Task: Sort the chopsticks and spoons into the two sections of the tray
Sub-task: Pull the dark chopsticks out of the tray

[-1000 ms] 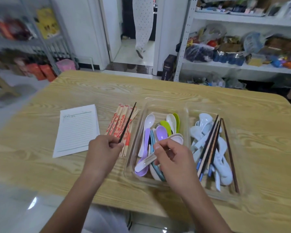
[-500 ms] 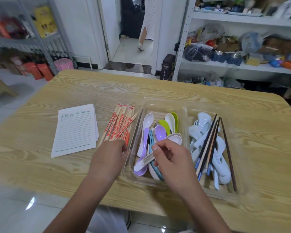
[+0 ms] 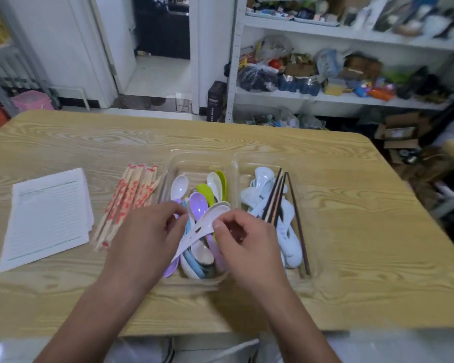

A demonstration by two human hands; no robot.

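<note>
Right hand (image 3: 249, 247) is over the clear tray (image 3: 202, 155), thumb and fingertips pinching a white spoon (image 3: 207, 224). The spoon slants across the left section, bowl up and to the right, handle running down-left toward the person, and it rides on top of the heap of coloured spoons (image 3: 198, 205).

Left hand (image 3: 144, 239) comes in from the other side, its curled fingertips at that section's near-left part. Whether it grips anything I cannot tell; the fingers cover the spot.

Now the relation that counts. The dark chopsticks (image 3: 274, 197) lie just to the right of the right hand, in the right section on top of pale spoons (image 3: 288, 239). Their long axis runs away from the person, tilted a little. One more dark chopstick (image 3: 298, 224) lies apart along the outer wall. The right hand is clearly the nearer one to these. The wrapped chopsticks (image 3: 126, 203) sit outside the tray on the table (image 3: 351, 231), just left of the left hand and beside a lined notepad (image 3: 47, 216), so that bundle looks like the left hand's job.

The right section looks unsorted, spoons and chopsticks together.

Hard to read: the near ends of the grouped dark chopsticks vanish behind the right hand. The tray's clear walls barely show. The frame is slightly blurred.
</note>
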